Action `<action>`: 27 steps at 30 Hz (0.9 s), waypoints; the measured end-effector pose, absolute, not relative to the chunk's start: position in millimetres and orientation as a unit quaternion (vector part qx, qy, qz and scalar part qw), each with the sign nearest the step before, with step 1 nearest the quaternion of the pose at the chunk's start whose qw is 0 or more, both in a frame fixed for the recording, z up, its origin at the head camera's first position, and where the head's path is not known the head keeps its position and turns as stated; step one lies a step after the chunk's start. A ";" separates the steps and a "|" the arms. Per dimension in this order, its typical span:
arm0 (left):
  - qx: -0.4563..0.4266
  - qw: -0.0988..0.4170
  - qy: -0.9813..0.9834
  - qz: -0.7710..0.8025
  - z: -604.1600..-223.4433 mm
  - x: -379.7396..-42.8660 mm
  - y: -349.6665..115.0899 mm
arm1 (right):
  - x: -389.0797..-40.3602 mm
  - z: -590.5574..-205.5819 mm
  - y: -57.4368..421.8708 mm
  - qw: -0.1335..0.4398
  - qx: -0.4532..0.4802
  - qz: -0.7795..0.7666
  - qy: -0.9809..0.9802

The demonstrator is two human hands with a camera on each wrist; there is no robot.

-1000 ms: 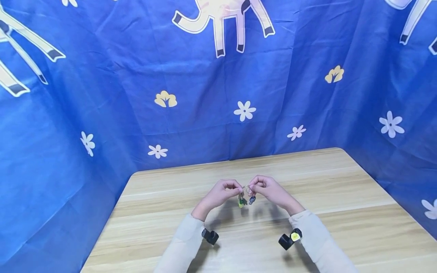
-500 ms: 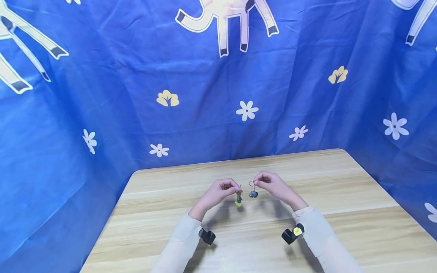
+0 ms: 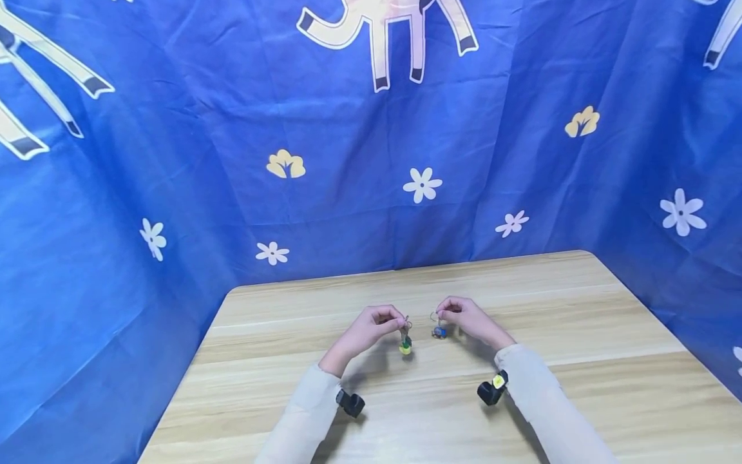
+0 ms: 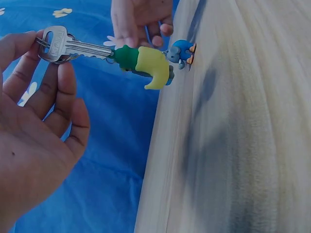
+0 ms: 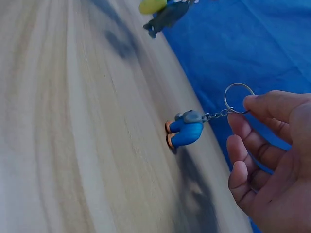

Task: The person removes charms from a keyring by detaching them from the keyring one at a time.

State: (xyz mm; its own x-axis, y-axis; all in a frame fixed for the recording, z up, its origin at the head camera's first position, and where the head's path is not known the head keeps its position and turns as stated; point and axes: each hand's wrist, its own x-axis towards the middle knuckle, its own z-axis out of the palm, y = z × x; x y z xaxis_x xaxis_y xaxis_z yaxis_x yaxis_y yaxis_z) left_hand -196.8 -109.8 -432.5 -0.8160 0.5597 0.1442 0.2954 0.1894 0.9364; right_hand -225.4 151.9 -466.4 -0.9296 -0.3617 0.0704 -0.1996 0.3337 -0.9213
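My left hand pinches a key ring between thumb and fingertips. From it hang a silver key and a green-and-yellow charm, with a grey piece partly hidden behind. To the right, my right hand holds a thin metal ring between thumb and index finger. A short chain joins this ring to a keychain figurine, grey-headed with a blue body and orange feet. Its feet are right at the tabletop. A gap separates the two hands and what they hold.
Light wood-grain table lies under both hands. Blue curtain with white flowers and animal prints stands behind it and along both sides. A black camera is on the left wrist, another on the right.
The hands were together at the ring; they have drawn apart, the key and charm staying with the left, the figurine keychain going right. Since then the right hand has shifted slightly right and lower.
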 end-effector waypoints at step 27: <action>0.267 0.117 0.763 0.577 -437.3 -197.8 -117.1 | -274.8 -478.7 136.5 0.110 -0.125 -0.505 0.847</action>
